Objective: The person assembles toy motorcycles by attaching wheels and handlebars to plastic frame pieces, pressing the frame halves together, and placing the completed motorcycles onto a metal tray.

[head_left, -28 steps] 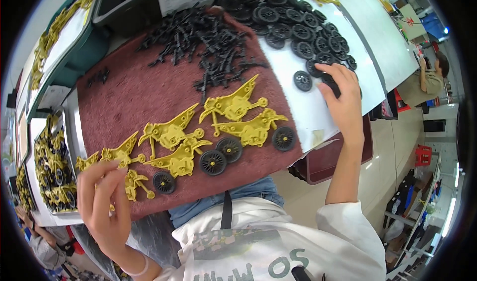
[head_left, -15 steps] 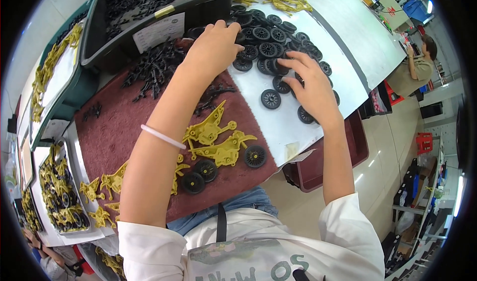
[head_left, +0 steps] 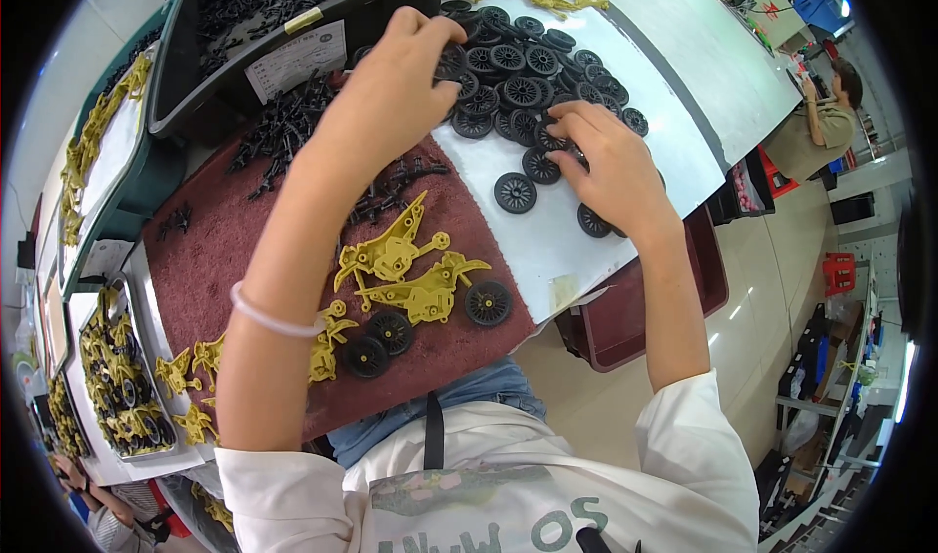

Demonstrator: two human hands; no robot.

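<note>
Both hands are over a heap of black spoked toy wheels (head_left: 522,91) on a white sheet. At its left edge my left hand (head_left: 391,89) has thumb and fingers spread apart around one wheel (head_left: 449,63). My right hand (head_left: 616,162) rests on the near right side, fingers curved and apart from the thumb, at a wheel (head_left: 543,136); its palm side is hidden. A lone wheel (head_left: 515,192) lies nearer to me. On the maroon cloth (head_left: 469,216) are yellow plastic toy frames (head_left: 425,289), and wheels with yellow centres (head_left: 489,303).
A dark bin (head_left: 391,11) of small black parts stands far left, with loose black parts (head_left: 283,128) before it. At the left sits a tray (head_left: 127,387) of yellow-and-black assemblies. A maroon crate (head_left: 625,328) is below the table's right edge. Another person (head_left: 826,113) is far right.
My left hand has shifted left and slightly farther away, its thumb and fingers wider apart. The right hand stays at the near right of the heap. The whole view has shifted slightly.
</note>
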